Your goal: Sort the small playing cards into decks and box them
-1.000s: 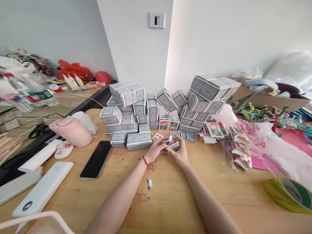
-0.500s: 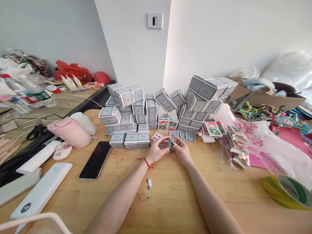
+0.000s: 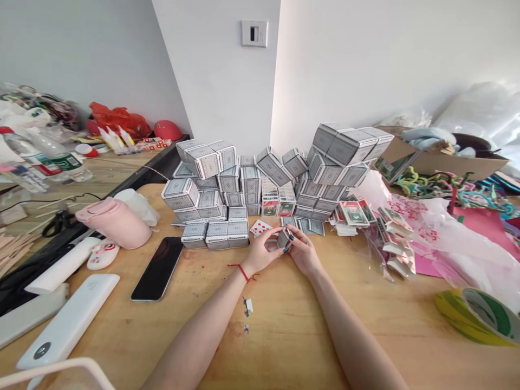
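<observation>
Between my hands, just above the wooden table, is a small folded shape of grey-backed playing cards (image 3: 281, 238). My left hand (image 3: 262, 251) curls round its left side, thumb along the lower edge. Fingers and thumb of my right hand (image 3: 301, 250) pinch its right side; their dark nails show. A diamond playing card (image 3: 261, 227) lies face up just behind my left hand. Behind my right hand lie several grey-backed cards (image 3: 311, 226) face down. Farther back, box-like blocks of folded cards (image 3: 227, 230) are stacked into a stepped structure.
Left on the table are a black phone (image 3: 157, 269), a pink tumbler (image 3: 116, 222) and a white power bank (image 3: 69, 319). Paper scraps (image 3: 248, 306) lie before me. To the right are card boxes (image 3: 353, 213), a plastic bag (image 3: 455, 244) and a yellow-green tape roll (image 3: 473, 314).
The folded cards have turned slightly between my fingers, so more of their grey patterned side shows. Both hands stay in nearly the same place. The whole view has shifted a little.
</observation>
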Available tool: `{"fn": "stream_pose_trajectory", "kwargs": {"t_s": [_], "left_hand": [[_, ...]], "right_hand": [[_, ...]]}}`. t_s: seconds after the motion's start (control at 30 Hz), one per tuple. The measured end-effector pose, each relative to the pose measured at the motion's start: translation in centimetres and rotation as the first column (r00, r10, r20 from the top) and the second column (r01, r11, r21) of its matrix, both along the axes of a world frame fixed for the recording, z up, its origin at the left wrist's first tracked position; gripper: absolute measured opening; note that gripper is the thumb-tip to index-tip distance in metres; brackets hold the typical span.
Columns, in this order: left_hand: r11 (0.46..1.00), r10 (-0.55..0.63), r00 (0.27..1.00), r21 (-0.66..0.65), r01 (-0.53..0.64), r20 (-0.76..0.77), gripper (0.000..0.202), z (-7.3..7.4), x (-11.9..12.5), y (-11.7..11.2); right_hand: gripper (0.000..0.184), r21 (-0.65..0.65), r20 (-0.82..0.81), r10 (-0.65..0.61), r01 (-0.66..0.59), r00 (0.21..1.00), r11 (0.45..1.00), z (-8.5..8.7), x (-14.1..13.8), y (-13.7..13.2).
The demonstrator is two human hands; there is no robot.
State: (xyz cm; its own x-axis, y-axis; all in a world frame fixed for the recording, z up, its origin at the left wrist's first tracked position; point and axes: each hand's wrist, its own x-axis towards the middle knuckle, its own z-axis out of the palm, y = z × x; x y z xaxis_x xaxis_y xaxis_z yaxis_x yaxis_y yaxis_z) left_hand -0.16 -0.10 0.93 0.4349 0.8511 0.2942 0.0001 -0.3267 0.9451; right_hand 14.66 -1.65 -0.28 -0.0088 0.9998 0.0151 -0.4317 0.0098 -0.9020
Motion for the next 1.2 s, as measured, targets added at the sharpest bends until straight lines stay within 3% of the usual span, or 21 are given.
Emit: {"fn": "stream_pose_trajectory", "kwargs": {"t_s": [0.3,0.5,0.77,1.07,1.2], "left_hand": [[0.962,0.109,0.979,0.266,-0.06,-0.172,0.047,-0.1,-0.1,0.1],[0.965,0.142,0.961,0.25,-0.082,-0.235,0.062,-0.4,0.1,-0.3],[0.934,0.223,0.934,0.335,-0.122,-0.28,0.057,-0.5,0.0,-0.3],[0.91,0.274,0.925,0.381,-0.162,-0.262,0.056,-0.4,-0.1,-0.3],[0.912,0.283,0.92,0.372,-0.171,-0.27,0.057,-0.6,-0.2,-0.2]], "right_hand": [[0.063,0.061,0.072,0.025,-0.029,0.997,0.998,1.1,-0.3,-0.5],[0.057,0.01,0.006,0.051,-0.051,0.999,0.999,1.0,-0.3,-0.4],[0.054,-0.003,0.06,-0.041,0.041,0.997,0.999,-0.1,-0.9,-0.2],[0.036,-0.029,0.321,-0.029,0.04,0.947,0.999,0.0,-0.9,-0.3],[0.04,-0.018,0.372,-0.014,0.022,0.928,1.0,0.2,-0.9,-0.4]]}}
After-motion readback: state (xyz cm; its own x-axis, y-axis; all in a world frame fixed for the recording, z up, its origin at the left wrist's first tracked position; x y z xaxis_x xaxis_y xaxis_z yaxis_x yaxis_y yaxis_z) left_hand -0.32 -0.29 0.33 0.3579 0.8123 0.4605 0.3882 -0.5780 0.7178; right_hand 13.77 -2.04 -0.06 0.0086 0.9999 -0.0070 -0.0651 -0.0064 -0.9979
